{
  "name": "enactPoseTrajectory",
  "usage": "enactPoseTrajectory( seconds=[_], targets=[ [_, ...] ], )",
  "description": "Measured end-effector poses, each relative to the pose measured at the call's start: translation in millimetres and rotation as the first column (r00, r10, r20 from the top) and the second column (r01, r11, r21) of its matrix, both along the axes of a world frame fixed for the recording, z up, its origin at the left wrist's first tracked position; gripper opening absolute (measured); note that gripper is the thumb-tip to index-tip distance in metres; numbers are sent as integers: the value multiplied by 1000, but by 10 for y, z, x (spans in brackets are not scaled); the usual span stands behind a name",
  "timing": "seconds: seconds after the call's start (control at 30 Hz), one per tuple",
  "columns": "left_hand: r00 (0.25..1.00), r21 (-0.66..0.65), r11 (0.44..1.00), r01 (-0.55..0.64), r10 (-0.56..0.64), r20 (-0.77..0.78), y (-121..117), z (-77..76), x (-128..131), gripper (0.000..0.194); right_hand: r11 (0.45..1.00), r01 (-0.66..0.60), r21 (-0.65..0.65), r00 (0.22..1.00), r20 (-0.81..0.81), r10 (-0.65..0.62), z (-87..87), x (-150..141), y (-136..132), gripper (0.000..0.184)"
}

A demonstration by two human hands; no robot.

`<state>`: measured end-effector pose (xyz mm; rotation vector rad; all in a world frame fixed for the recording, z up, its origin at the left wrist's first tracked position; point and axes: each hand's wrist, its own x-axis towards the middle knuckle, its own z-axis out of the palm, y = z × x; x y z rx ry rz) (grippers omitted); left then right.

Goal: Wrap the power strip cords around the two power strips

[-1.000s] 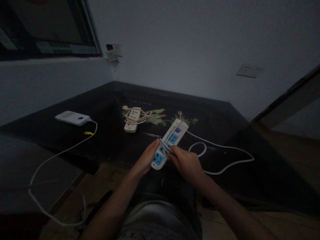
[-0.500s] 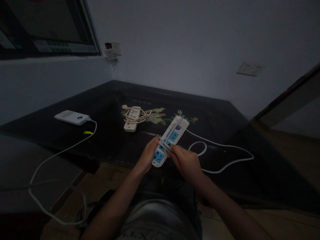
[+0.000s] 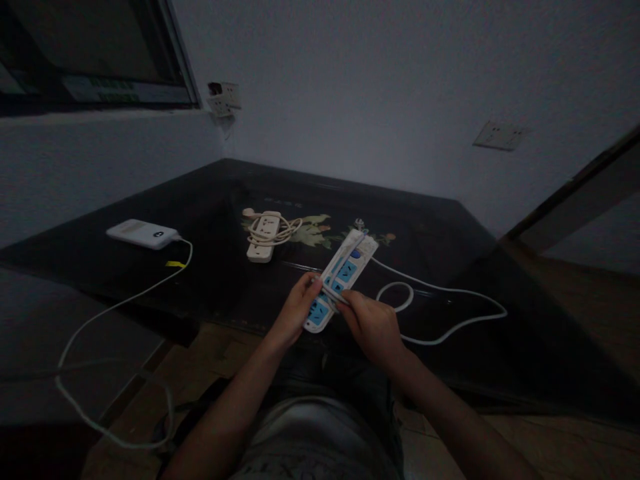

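Dim light falls on a pale, rough-textured wall (image 3: 350, 100) and a glossy black table (image 3: 420, 233) with a green leaf-and-flower pattern (image 3: 313, 231). At its near edge, the left hand (image 3: 297, 312) holds the long white power strip with blue socket faces (image 3: 346, 270) by its left side, thumb against the loops of its white round cord (image 3: 334, 294). The right hand (image 3: 375, 328) is closed, thumb and fingers pinching that cord at the strip's right side. The strip slants away from the person, its dark blue switch (image 3: 355, 254) toward the far end; whether it touches the tabletop is unclear. Just beyond that end is a pale plug with metal prongs (image 3: 359, 225). More of the cord runs across the table to the right, with a small curl near the right hand.

Farther left lies a smaller cream power strip (image 3: 263, 251), wrapped in its own cream cord (image 3: 281, 239). Well to the left rests a flat white device with rounded corners (image 3: 142, 234); a thin white cable (image 3: 120, 303) leaves it, passes a yellow tag (image 3: 175, 264) and hangs over the table edge. Behind are white wall outlets (image 3: 499, 135) and a dark-framed window (image 3: 105, 53).
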<state>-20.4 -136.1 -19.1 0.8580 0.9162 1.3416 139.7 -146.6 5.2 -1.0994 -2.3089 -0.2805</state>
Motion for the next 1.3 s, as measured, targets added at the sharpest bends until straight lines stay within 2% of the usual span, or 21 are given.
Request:
enactPoseTrajectory(
  seconds=[0.2, 0.3, 0.4, 0.6, 0.73, 0.83, 1.0, 1.13, 1.3],
  targets=[
    [982, -62, 988, 143, -134, 129, -34, 33, -19, 58, 994, 19, -104, 997, -75, -27, 65, 1, -1, 18],
    [962, -68, 975, 212, -196, 192, -54, 38, -32, 57, 984, 89, -152, 993, -59, -98, 107, 29, 17, 18],
    [945, -76, 967, 242, -217, 246, -68, 45, -51, 51, 980, 134, -144, 991, 14, -134, 152, 99, 47, 21],
    [912, -110, 961, 252, -198, 359, -88, 19, -113, 39, 981, 83, -174, 982, 182, -51, 313, 356, 108, 31],
    [862, -122, 928, 351, -269, 430, -102, -14, -167, 43, 957, 79, -278, 984, 178, -30, 378, 537, 137, 30],
    [859, -116, 916, 385, -310, 408, -127, 2, -177, 45, 920, 26, -390, 992, 123, 25, 382, 645, 164, 32],
    [899, -44, 945, 324, -293, 326, -197, 114, -134, 42, 835, -124, -537, 989, -2, 146, 351, 775, 233, 35],
    [913, 43, 942, 334, -334, 233, -277, 200, -93, 42, 829, -131, -543, 988, 1, 157, 259, 793, 292, 34],
    [883, 104, 895, 435, -446, 147, -349, 264, -83, 45, 818, -156, -553, 978, 31, 207, 205, 686, 324, 30]
  ],
)
